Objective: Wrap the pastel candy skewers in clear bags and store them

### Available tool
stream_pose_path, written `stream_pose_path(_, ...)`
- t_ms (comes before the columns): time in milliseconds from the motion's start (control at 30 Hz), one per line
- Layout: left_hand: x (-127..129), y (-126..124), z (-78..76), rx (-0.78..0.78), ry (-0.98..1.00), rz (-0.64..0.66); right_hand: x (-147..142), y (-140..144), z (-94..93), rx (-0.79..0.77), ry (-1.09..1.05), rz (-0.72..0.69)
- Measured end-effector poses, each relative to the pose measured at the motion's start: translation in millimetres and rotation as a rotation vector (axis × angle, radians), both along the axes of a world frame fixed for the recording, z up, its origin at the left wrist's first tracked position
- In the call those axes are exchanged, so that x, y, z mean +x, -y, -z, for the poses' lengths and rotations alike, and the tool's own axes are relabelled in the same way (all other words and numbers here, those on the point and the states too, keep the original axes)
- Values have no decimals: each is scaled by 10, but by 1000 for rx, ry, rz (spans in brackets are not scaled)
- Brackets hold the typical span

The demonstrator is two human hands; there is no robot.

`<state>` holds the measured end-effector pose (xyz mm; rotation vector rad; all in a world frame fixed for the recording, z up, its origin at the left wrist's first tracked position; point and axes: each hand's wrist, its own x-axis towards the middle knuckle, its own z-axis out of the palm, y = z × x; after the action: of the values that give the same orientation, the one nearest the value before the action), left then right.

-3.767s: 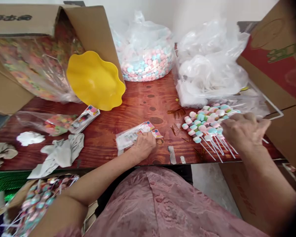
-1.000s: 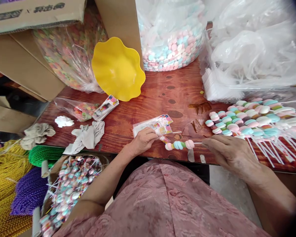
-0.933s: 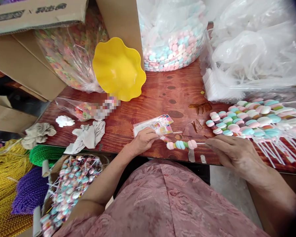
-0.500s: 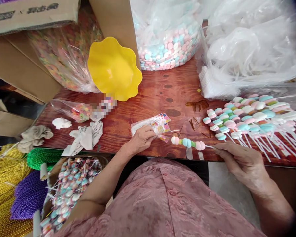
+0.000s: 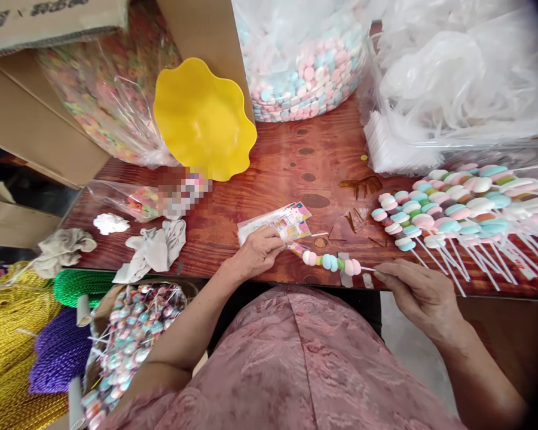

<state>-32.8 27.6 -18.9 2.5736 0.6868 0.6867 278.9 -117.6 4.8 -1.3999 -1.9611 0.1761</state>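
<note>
Centre frame, I see the left hand (image 5: 260,251) pinching a printed plastic sleeve (image 5: 298,247); right of it, the right hand (image 5: 424,294) grips a marshmallow skewer (image 5: 329,261) by its stick (image 5: 368,269).

Card stack (image 5: 186,194) mostly pixelated. Left hand (image 5: 260,248) covers part of wrappers (image 5: 289,222), print too small to read. Right hand (image 5: 421,292) hides end of stick (image 5: 367,269). Box (image 5: 49,21) cut at top left, yellow rope (image 5: 9,340) at left. Left arm (image 5: 192,322) covers some candy pile (image 5: 130,325).
</note>
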Motion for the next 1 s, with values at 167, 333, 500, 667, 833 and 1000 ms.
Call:
stream_pose_path(167, -1, 8, -12, -13, -2, 7, 12, -4, 21, -3, 29, -9)
stream_pose_path(333, -2, 22, -26, -18, 11, 30, 17, -24, 13, -7, 70, -8)
stream_pose_path(500, 8, 44, -35, -3, -13, 41, -5, -24, 7, 50, 158, -20)
stream_pose_path(667, 7, 47, -33, 41, -76, 46, -117, 42, -38, 186, 302, 26)
stream_pose_path(833, 14, 57, -31, 96, -160, 59, -199, 114, -108, 257, 377, 24)
stream_pose_path(1000, 43, 65, -21, 85, -113, 73, -270, 72, -73, 278, 353, 8)
